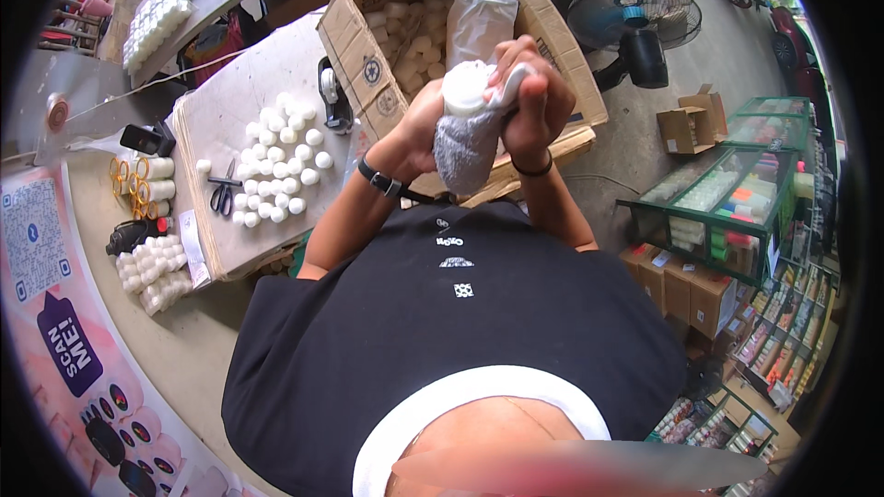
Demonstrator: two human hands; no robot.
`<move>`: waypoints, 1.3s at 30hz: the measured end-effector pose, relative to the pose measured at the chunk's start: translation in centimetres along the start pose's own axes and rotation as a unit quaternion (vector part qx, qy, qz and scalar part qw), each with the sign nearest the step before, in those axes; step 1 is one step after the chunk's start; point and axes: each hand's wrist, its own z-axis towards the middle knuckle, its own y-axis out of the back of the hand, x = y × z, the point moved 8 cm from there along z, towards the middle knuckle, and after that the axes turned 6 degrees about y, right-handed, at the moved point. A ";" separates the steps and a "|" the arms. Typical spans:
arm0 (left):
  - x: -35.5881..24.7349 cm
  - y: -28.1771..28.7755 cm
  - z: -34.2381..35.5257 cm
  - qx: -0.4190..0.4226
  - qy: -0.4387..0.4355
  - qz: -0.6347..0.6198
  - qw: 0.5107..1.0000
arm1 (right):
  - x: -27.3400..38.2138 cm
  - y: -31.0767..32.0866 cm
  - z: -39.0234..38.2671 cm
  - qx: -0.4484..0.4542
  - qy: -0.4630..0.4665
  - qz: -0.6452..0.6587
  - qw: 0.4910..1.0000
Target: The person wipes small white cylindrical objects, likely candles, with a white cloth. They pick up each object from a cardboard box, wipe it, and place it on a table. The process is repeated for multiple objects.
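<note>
Black shirt (pixel 442 331) fills the foreground, and beyond it a white round container (pixel 465 89) sits above grey cloth (pixel 465 155) between the hands, right hand (pixel 541 101) closing its fingers on a white fold (pixel 519 81), left hand (pixel 423 126) alongside, its fingers hidden, grip untellable, the container's long axis obscured.

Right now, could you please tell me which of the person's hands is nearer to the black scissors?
Left. The left hand is to the right of the scissors, not touching them; the right hand is farther right, beyond the left hand.
</note>
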 end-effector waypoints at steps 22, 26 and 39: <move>-3.0 -1.9 -4.6 -0.163 -0.129 0.211 0.955 | 3.4 -2.1 -1.0 0.142 0.002 -0.249 0.958; -2.7 -2.2 -4.2 -0.175 -0.125 0.165 0.963 | 3.2 -0.7 -1.6 0.099 -0.010 -0.249 0.963; -5.5 -3.4 -5.3 -0.280 -0.433 0.540 0.665 | 3.9 -0.3 -1.5 0.082 0.014 -0.240 0.967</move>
